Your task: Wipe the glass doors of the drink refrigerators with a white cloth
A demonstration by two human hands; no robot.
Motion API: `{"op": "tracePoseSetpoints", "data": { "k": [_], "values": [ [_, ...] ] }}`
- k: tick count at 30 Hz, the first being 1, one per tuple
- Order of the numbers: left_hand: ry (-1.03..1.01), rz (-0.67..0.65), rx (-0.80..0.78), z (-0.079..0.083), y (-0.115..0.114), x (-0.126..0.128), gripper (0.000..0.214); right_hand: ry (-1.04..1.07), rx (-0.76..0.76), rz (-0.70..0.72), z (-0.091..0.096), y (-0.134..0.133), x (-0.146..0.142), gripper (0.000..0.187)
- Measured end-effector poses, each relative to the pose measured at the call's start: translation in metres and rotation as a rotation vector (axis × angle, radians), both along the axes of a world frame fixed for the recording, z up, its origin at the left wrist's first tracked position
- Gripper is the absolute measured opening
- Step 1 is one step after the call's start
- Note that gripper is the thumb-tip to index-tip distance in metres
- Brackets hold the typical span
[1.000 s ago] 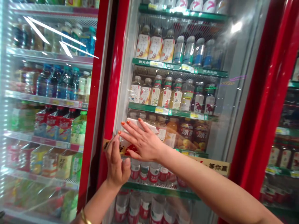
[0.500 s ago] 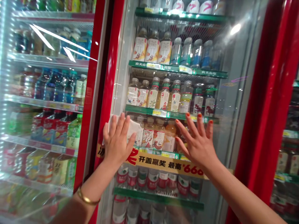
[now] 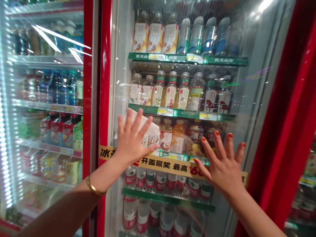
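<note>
My left hand lies flat on the glass door of a red drinks fridge, fingers spread, pinning a white cloth against the glass. The cloth sticks out above and to the right of the fingers. A gold bangle circles that wrist. My right hand is open too, with orange nails, and its palm rests on the glass further right and lower, holding nothing. A yellow banner sticker runs across the door between the two hands.
Behind the glass, green shelves carry rows of tea and water bottles. A red door frame stands at the right. A second fridge with lit shelves of drinks stands at the left, past a red post.
The hands were crossed near the door's left edge, then spread apart. My left hand has slid the cloth a little right and up; my right hand has moved right and down.
</note>
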State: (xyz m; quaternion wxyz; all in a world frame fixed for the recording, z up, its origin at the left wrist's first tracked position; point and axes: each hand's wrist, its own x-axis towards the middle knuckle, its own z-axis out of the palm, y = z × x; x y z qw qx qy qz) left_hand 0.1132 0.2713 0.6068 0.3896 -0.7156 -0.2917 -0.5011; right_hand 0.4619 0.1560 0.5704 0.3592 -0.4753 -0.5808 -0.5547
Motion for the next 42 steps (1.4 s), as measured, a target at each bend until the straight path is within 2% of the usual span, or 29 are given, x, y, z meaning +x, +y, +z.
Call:
{"op": "tracePoseSetpoints", "data": {
  "k": [2,4,5,6,8,10,11,12,14,16,17,18,19,21,23,24,25,27,29,30,31,33,35,36,37,39,40,42],
  "values": [
    [0.234,-0.023,0.032,-0.018,-0.007,0.006,0.111,0.022,-0.013,-0.009,-0.010,-0.002,0.001,0.095],
    [0.408,-0.039,0.074,-0.035,-0.009,-0.008,0.102,0.028,-0.020,-0.012,-0.021,-0.004,0.003,0.097],
    [0.415,-0.038,0.086,-0.036,-0.007,-0.019,0.098,0.024,-0.020,-0.010,-0.027,-0.004,0.004,0.098],
    [0.365,-0.026,0.078,-0.033,-0.004,-0.029,0.096,0.018,-0.018,-0.007,-0.031,-0.004,0.005,0.098],
    [0.153,0.015,0.013,-0.014,0.003,-0.041,0.094,0.015,-0.013,-0.001,-0.035,-0.004,0.007,0.099],
    [-0.036,0.039,-0.042,0.003,0.005,-0.033,0.099,0.024,-0.004,0.000,-0.036,-0.004,0.007,0.098],
    [-0.066,0.032,-0.046,0.004,0.003,-0.025,0.103,0.029,-0.002,-0.001,-0.036,-0.004,0.007,0.099],
    [-0.042,0.013,-0.034,0.000,0.001,-0.016,0.107,0.035,-0.002,-0.004,-0.035,-0.004,0.007,0.100],
    [0.143,-0.034,-0.007,-0.022,-0.006,-0.005,0.107,0.046,-0.006,-0.006,-0.035,-0.005,0.006,0.104],
    [0.370,-0.080,0.014,-0.047,-0.009,-0.009,0.097,0.052,-0.009,-0.005,-0.035,-0.005,0.005,0.109],
    [0.425,-0.094,0.027,-0.053,-0.008,-0.016,0.091,0.052,-0.007,-0.004,-0.035,-0.004,0.005,0.111],
    [0.416,-0.092,0.031,-0.052,-0.007,-0.024,0.087,0.049,-0.002,-0.002,-0.035,-0.004,0.004,0.111],
    [0.345,-0.077,0.023,-0.044,-0.005,-0.030,0.085,0.043,0.005,0.001,-0.035,-0.003,0.004,0.111],
    [0.118,-0.028,-0.031,-0.016,-0.002,-0.027,0.088,0.033,0.022,0.008,-0.036,-0.002,0.004,0.110],
    [-0.016,-0.014,-0.068,0.010,-0.005,-0.002,0.096,0.040,0.031,0.011,-0.037,-0.002,0.004,0.108],
    [0.000,-0.032,-0.056,0.016,-0.008,0.014,0.101,0.050,0.032,0.011,-0.038,-0.002,0.004,0.107],
    [0.069,-0.059,-0.031,0.016,-0.012,0.030,0.104,0.063,0.033,0.011,-0.040,-0.002,0.004,0.105],
    [0.302,-0.122,0.029,0.004,-0.020,0.051,0.103,0.087,0.038,0.015,-0.043,-0.002,0.003,0.100],
    [0.513,-0.173,0.064,-0.010,-0.023,0.049,0.093,0.103,0.050,0.025,-0.046,-0.002,0.002,0.095],
    [0.550,-0.176,0.064,-0.011,-0.022,0.041,0.087,0.110,0.053,0.030,-0.047,-0.001,0.001,0.094],
    [0.531,-0.163,0.057,-0.006,-0.020,0.032,0.082,0.115,0.054,0.035,-0.048,-0.001,0.000,0.092],
    [0.366,-0.101,0.032,0.017,-0.016,0.020,0.077,0.123,0.057,0.038,-0.048,0.000,-0.001,0.092],
    [0.188,-0.053,0.020,0.041,-0.015,0.029,0.084,0.133,0.066,0.021,-0.048,0.001,0.000,0.095],
    [0.150,-0.050,0.026,0.046,-0.017,0.040,0.090,0.138,0.070,0.005,-0.049,0.001,0.000,0.099],
    [0.157,-0.061,0.042,0.045,-0.020,0.054,0.096,0.143,0.071,-0.014,-0.050,0.001,0.001,0.103],
    [0.311,-0.106,0.102,0.025,-0.029,0.077,0.104,0.152,0.060,-0.047,-0.053,0.001,0.001,0.108],
    [0.431,-0.132,0.143,0.011,-0.033,0.082,0.104,0.154,0.055,-0.055,-0.055,0.000,0.002,0.110],
    [0.631,-0.155,0.197,-0.012,-0.037,0.078,0.099,0.158,0.054,-0.059,-0.058,-0.001,0.001,0.111]
  ]
}}
